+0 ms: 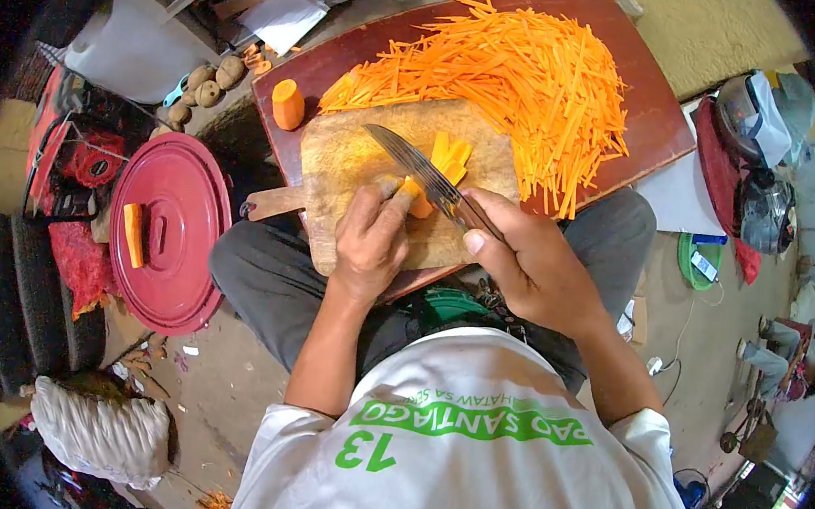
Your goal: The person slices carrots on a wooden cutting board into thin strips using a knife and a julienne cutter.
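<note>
My right hand [531, 259] is wrapped round the handle of a kitchen knife [404, 159], its dark blade pointing up and left over the board. With bent fingers, my left hand [372, 237] pins a piece of carrot [419, 201] on the wooden cutting board [338, 158], just beside the blade. Beyond the knife lie several carrot slices [450, 154] on the board. Behind it a big heap of carrot strips [555, 84] spreads over the reddish-brown table [649, 111]. An upright carrot chunk [287, 104] stands at the table's left.
To the left, a peeled carrot [133, 235] rests on a round red lid [180, 280]. Several brown round objects [208, 93] sit near the table's far left corner. A green basket [697, 263] stands at right, and another person [782, 356] is far off on that side.
</note>
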### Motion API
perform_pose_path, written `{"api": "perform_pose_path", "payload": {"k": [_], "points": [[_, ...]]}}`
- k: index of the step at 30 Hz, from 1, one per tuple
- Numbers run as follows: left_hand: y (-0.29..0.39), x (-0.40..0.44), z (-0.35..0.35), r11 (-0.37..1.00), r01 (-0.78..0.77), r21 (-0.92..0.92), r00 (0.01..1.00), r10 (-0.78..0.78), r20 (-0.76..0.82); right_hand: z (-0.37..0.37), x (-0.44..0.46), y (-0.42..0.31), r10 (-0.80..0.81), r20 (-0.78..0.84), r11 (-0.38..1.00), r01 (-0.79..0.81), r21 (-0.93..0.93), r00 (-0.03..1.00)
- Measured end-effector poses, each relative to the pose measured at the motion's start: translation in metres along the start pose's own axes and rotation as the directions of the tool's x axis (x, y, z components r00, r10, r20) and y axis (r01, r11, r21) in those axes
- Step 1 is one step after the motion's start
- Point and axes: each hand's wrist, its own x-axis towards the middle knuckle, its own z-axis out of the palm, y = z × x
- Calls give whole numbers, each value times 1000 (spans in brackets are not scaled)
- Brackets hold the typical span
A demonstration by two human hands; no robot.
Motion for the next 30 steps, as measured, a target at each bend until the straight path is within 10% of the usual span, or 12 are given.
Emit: {"api": "perform_pose_path", "payload": {"k": [16, 30], "points": [[0, 3, -3, 998, -25, 49, 1000, 24, 3, 29, -6, 47, 217, 98, 972, -206, -113, 971], [3, 5, -7, 996, -9, 84, 1000, 11, -22, 4, -1, -7, -26, -99, 1000, 27, 10, 995]]}}
